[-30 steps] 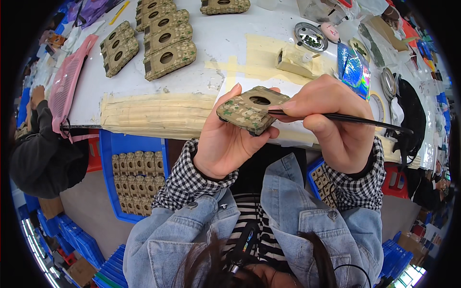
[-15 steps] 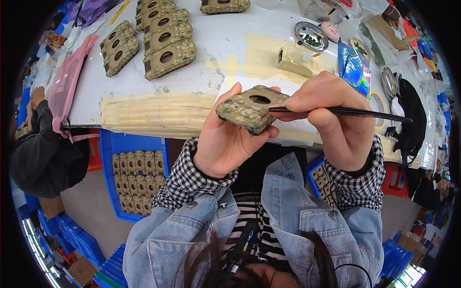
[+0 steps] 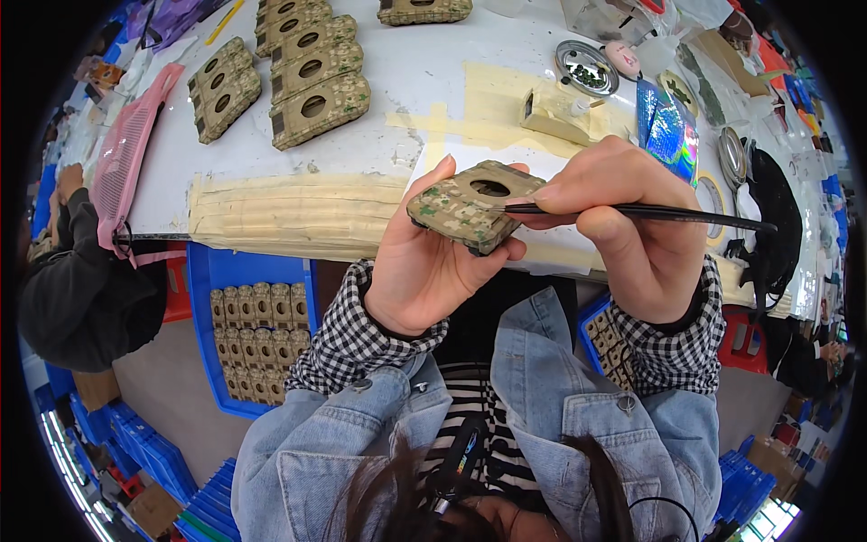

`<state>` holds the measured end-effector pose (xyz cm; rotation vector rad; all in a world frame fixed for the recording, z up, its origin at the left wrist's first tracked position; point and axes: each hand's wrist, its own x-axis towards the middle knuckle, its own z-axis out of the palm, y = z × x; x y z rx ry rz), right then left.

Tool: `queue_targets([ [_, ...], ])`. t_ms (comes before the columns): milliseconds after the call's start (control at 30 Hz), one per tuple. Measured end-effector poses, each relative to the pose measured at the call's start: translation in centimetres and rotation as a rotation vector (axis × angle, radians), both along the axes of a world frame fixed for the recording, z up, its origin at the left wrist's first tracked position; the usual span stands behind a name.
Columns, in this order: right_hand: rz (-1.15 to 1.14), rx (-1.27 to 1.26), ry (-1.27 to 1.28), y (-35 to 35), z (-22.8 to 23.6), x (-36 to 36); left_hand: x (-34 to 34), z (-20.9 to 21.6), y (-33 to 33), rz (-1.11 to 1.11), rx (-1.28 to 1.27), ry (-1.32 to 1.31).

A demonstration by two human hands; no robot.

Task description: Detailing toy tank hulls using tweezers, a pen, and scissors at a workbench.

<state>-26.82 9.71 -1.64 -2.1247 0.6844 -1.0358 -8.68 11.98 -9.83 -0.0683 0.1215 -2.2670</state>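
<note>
My left hand (image 3: 417, 271) holds a camouflage-patterned case (image 3: 461, 203) from below, tilted a little, above the table's front edge. An oval-looking hole opens in the middle of its upper face. Black tweezers (image 3: 668, 211) are pinched in my right hand (image 3: 646, 226), and their tips meet the case's face just below the hole. Anything tiny between the tips is too small to make out. Several like cases (image 3: 321, 108) lie in rows at the far left of the table, with another case (image 3: 424, 9) at the far edge.
A round metal dish (image 3: 587, 68) with small dark green bits stands at the far right, near a cream block (image 3: 551, 113) and a shiny blue pouch (image 3: 666, 126). Left sits a pink mesh basket (image 3: 135, 154). Below the table, a blue tray (image 3: 203, 316) holds more cases. A person's sleeve (image 3: 90, 298) is leftmost.
The tweezer tips have shifted slightly left across the case's face. The case has tilted very slightly; both hands stay almost in place.
</note>
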Motion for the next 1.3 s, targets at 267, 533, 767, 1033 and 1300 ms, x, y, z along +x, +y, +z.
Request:
queue_targets([
  [267, 0.007, 0.000, 0.003, 0.03, -0.06, 0.03, -0.02, 0.34, 0.10, 0.012, 0.053, -0.001],
  [533, 0.026, 0.003, -0.009, -0.07, -0.16, -0.13, -0.04, 0.63, 0.12, 0.011, 0.082, -0.018],
  [767, 0.032, -0.015, 0.006, -0.11, -0.03, -0.14, -0.04, 0.65, 0.14, 0.013, 0.080, -0.028],
  [1033, 0.031, -0.023, 0.005, -0.18, -0.03, -0.05, 0.01, 0.38, 0.12, 0.010, 0.057, -0.020],
  [1300, 0.031, -0.010, -0.008, -0.13, -0.06, -0.01, 0.06, 0.49, 0.13, 0.003, 0.074, -0.026],
])
